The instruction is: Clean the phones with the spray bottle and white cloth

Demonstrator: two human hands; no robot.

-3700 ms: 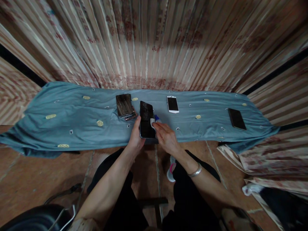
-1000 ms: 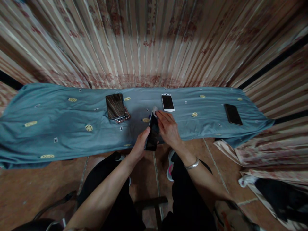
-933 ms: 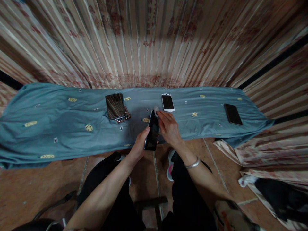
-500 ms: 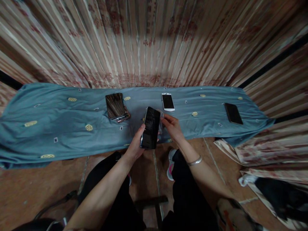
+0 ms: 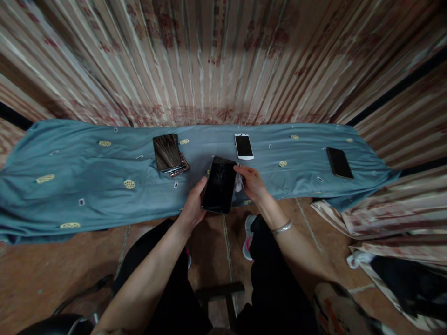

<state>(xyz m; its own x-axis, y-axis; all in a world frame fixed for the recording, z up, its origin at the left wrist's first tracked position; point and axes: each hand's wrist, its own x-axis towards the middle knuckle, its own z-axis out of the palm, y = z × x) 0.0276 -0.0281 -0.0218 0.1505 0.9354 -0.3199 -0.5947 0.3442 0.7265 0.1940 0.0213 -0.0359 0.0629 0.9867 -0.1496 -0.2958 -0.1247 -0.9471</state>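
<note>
My left hand grips a black phone with a cracked screen by its left edge, screen facing up, over the near edge of the blue cloth. At the phone's right edge my right hand pinches a small white wipe. A silver bangle sits on my right wrist.
A stack of phones lies on the cloth to the left. A white phone lies just beyond my hands, and a dark phone far right. Striped curtains hang behind. Crumpled fabric and a dark bag lie on the floor at right.
The phone was turned on edge a second ago with my right hand at its top; it has now rotated back to screen-up, and my right hand has dropped to its right side.
</note>
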